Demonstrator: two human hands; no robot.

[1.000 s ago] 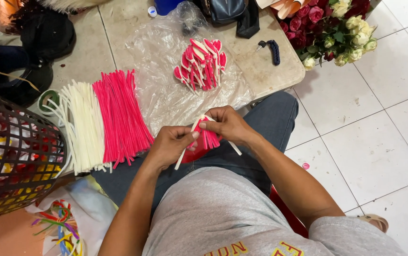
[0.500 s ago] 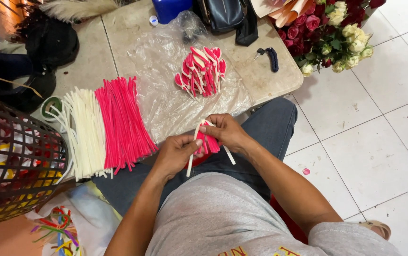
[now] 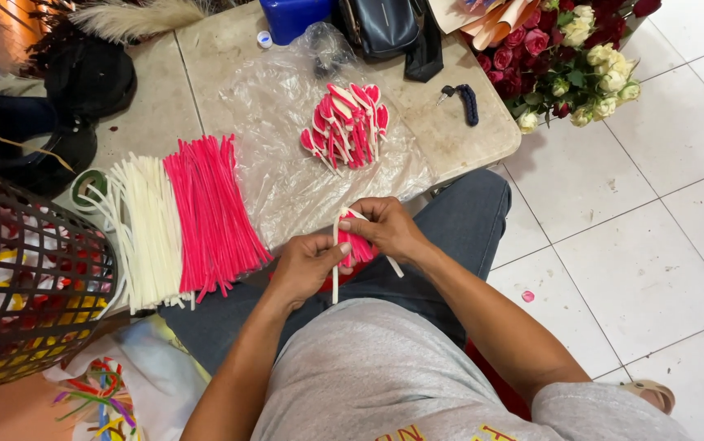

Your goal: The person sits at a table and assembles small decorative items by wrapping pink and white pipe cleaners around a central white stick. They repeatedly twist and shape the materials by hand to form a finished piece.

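Table: stone slab (image 3: 450, 139), upper centre.
Hands: left hand (image 3: 307, 265) & right hand (image 3: 388, 229) both pinch pink-white stem (image 3: 337, 257), axis near upright, mid-frame.

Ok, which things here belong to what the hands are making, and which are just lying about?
In use: left hand, right hand, pink-and-white piece, finished pieces, pink stems, white stems.
Lying about: black bag, keys, roses, wire basket.
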